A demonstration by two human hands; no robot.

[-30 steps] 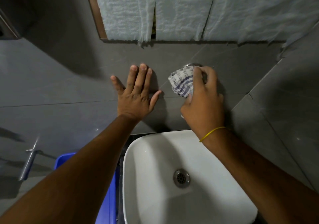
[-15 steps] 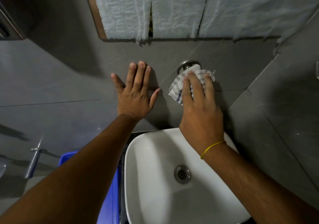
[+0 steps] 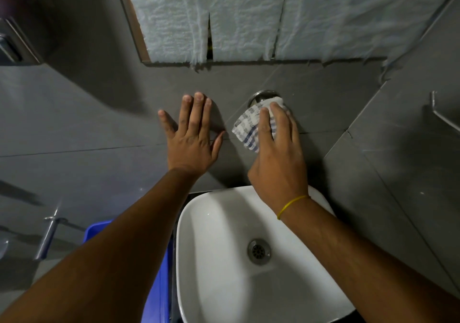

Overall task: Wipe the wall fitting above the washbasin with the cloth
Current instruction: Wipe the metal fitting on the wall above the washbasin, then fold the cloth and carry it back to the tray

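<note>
A round chrome wall fitting (image 3: 260,96) sits on the dark grey tiled wall above the white washbasin (image 3: 219,260). Only its upper rim shows; the rest is under a white cloth with blue checks (image 3: 249,128). My right hand (image 3: 278,158) presses that cloth against the fitting, fingers laid flat over it. My left hand (image 3: 191,138) rests flat on the wall tiles to the left of the fitting, fingers spread, holding nothing.
A mirror covered with white paper (image 3: 249,16) hangs above the fitting. A blue bin (image 3: 159,295) stands left of the basin. A chrome lever (image 3: 48,235) juts from the wall at lower left, and a metal rail (image 3: 443,116) is on the right wall.
My right hand has shifted from gripping the fitting at its side to lying flat over it with the cloth, then slid slightly up. The left hand stays on the wall.
</note>
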